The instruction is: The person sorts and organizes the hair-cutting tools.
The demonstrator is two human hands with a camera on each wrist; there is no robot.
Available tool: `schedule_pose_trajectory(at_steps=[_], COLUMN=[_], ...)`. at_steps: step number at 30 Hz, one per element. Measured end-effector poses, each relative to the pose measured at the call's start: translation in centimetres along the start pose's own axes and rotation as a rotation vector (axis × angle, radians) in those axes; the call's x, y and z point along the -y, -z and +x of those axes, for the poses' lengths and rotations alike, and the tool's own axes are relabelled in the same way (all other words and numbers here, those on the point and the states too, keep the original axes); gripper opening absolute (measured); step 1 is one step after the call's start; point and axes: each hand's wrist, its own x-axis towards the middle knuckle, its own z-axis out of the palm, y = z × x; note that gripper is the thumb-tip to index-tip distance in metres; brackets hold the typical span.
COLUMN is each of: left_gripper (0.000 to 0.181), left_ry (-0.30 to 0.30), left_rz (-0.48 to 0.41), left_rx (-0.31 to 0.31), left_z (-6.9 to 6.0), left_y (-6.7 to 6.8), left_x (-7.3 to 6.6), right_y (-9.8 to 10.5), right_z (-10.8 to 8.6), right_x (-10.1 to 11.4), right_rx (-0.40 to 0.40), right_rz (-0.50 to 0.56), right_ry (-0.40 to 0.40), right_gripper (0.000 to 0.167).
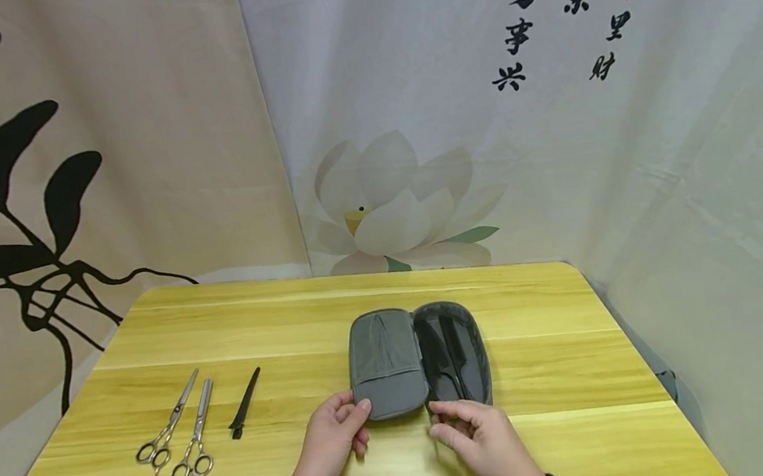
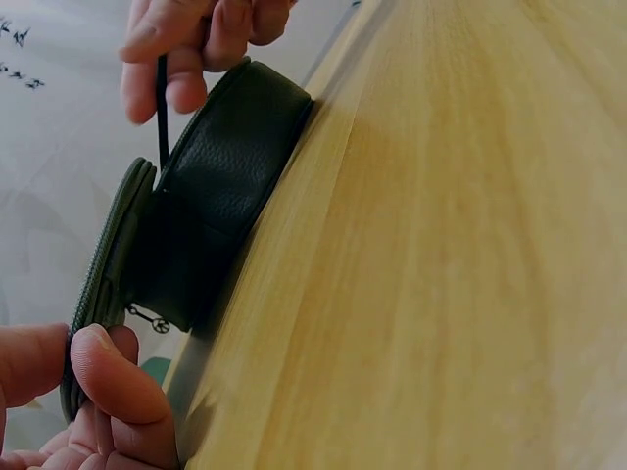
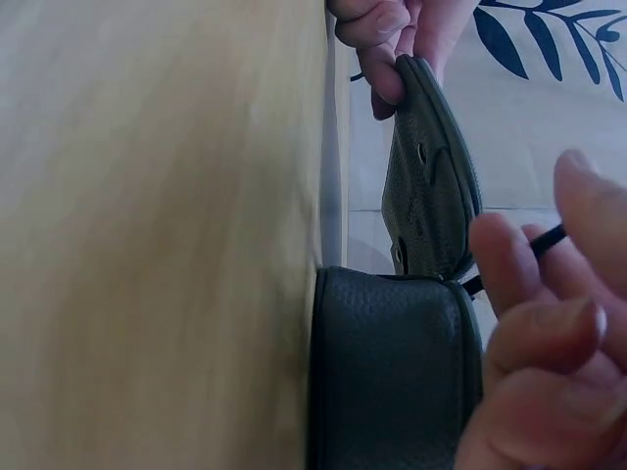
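Note:
A dark grey zip case [image 1: 391, 398] lies unfolded on the table, its flat lid raised on the left. My left hand [image 1: 335, 439] pinches the lid's near left corner between thumb and fingers; the left wrist view shows this lid [image 2: 86, 284] edge-on. At the near edge of the deeper right half, my right hand [image 1: 482, 442] holds a thin black strip [image 2: 163, 117] between thumb and fingers. The strip reaches down to the case's rim; its kind is unclear. Inside that half lie two black combs [image 1: 453, 340], their lower ends partly hidden by the rim and hand.
Left of the case lie a pair of scissors [image 1: 177, 412], thinning shears [image 1: 200, 431] and a black hair clip [image 1: 246, 402] on the wooden table [image 1: 278, 320]. Printed curtains [image 1: 391, 72] hang behind the table. A zip pull [image 2: 152, 319] dangles at the case's hinge side.

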Motion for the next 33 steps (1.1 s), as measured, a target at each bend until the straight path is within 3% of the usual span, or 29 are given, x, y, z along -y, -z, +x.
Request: schedule_pose_trajectory(at_steps=[6,12,16,19,27,33], left_gripper=[0.062,0.059,0.059,0.058,0.052,0.049], left_ry=[-0.012,-0.013,-0.013,-0.012,-0.007,-0.013], left_rz=[-0.012,-0.017,-0.013,-0.013,-0.016,-0.017], left_rx=[0.011,0.018,0.017,0.017,0.013,0.014], left_z=[-0.09,-0.05,0.0,0.01,-0.02,-0.03], left_y=[0.01,0.08,0.12,0.14,0.07,0.03], left_x=[-0.12,-0.02,0.08,0.1,0.0,-0.05], right_y=[-0.25,-0.54,-0.57,-0.54,-0.53,-0.58], right_z=[0.14,0.29,0.36,0.42,0.41,0.47], right_x=[0.41,0.42,0.32,0.18,-0.13,-0.14], right_rx=[-0.088,-0.279,-0.362,-0.38,-0.316,-0.374], right_rz=[-0.004,-0.044,-0.074,-0.071,-0.1,-0.149], right_ry=[-0.102,-0.121,-0.141,-0.136,-0.094,-0.095], right_gripper=[0.018,0.009,0.01,0.009,0.014,0.015])
